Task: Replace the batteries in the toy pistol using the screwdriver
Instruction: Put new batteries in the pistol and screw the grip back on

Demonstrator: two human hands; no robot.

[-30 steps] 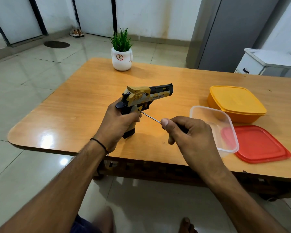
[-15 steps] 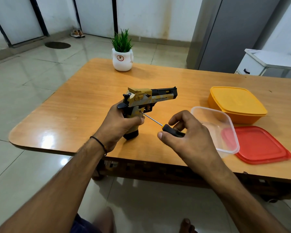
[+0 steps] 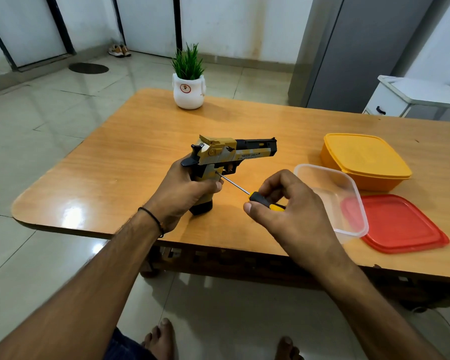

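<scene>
A yellow-and-black toy pistol (image 3: 231, 152) stands upright above the wooden table (image 3: 130, 162), its barrel pointing right. My left hand (image 3: 185, 193) grips its handle, and the black base of the grip pokes out below my fingers. My right hand (image 3: 283, 206) pinches the black-and-yellow handle of a screwdriver (image 3: 260, 200) between thumb and fingertips. The thin metal shaft runs up and left, and its tip sits against the side of the grip just above my left thumb. No batteries are visible.
A clear plastic container (image 3: 346, 193) sits right of my right hand, with a red lid (image 3: 405, 227) beside it and a closed orange box (image 3: 366, 159) behind. A white pot with a green plant (image 3: 189, 92) stands at the table's far edge.
My right hand has re-gripped the screwdriver, opening from a closed fist to a fingertip pinch that exposes the handle. The pistol has shifted slightly right, with the tip staying on the grip.
</scene>
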